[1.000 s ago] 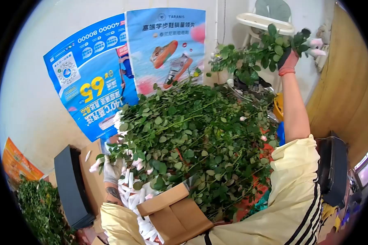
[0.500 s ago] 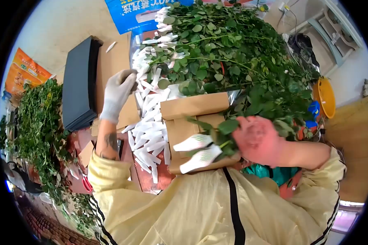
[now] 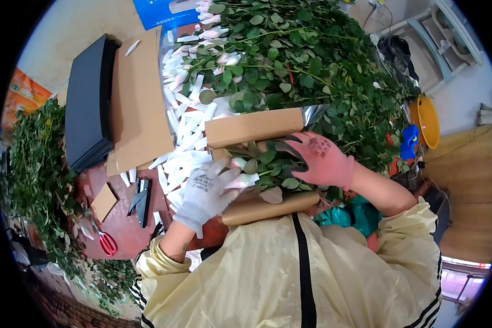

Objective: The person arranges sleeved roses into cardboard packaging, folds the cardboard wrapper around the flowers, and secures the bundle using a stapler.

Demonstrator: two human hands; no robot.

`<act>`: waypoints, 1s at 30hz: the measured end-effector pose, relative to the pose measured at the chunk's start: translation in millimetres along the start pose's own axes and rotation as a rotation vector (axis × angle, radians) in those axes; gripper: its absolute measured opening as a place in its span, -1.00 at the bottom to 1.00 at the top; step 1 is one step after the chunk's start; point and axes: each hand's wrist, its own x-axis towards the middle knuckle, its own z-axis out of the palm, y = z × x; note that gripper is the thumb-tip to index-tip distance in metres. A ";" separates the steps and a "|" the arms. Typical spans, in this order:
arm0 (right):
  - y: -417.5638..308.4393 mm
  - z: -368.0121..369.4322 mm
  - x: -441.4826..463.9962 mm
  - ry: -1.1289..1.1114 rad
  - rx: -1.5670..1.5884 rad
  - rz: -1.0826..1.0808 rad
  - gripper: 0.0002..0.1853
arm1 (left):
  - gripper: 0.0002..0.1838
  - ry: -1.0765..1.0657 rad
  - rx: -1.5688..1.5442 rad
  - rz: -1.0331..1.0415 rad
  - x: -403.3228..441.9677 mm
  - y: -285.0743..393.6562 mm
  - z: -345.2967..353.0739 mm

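Note:
My left hand (image 3: 208,191), in a grey-white glove, has its fingers spread over the sleeved heads of the roses (image 3: 249,179), touching them. These roses lie with their leafy stems across a brown cardboard wrap (image 3: 254,127), whose two sides stand up around them. My right hand (image 3: 318,159), in a pink glove with dark fingertips, is over the stems and leaves, fingers apart and curved; the fingertips meet the foliage. White foam sleeves (image 3: 188,128) lie heaped left of the cardboard.
A large pile of leafy rose stems (image 3: 322,60) lies behind the cardboard. Left are dark boards (image 3: 90,101), a cardboard sheet (image 3: 139,109), a black stapler (image 3: 141,202) and red scissors (image 3: 107,243). A yellow basin (image 3: 425,123) and teal plastic bag (image 3: 355,216) are at right.
My right hand brought roses down from the upper right and laid them in the cardboard wrap. My left hand moved from the sleeve pile to the flower heads. The view tilted down.

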 end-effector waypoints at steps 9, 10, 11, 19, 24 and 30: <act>-5.3 49.3 20.3 -0.048 -0.278 -0.083 -0.56 | -0.38 -0.004 -0.301 -0.199 13.2 -18.2 8.5; -6.1 46.1 18.8 -0.042 -0.229 -0.078 -0.56 | -0.40 -0.046 -0.328 -0.214 12.8 -18.3 4.6; -5.6 45.2 17.1 -0.037 -0.181 -0.070 -0.55 | -0.41 -0.087 -0.355 -0.227 11.8 -18.2 2.8; -11.2 52.1 33.9 -0.059 -0.321 -0.123 -0.58 | -0.53 -0.101 -0.477 -0.448 19.1 -16.8 21.7; -2.5 32.4 14.1 0.328 -0.179 -0.138 -0.60 | -0.71 -0.025 -0.518 -0.266 5.6 -26.1 31.7; 2.5 29.4 35.4 0.114 -0.317 -0.066 -0.63 | -0.75 0.148 -0.394 -0.115 2.5 -18.8 34.2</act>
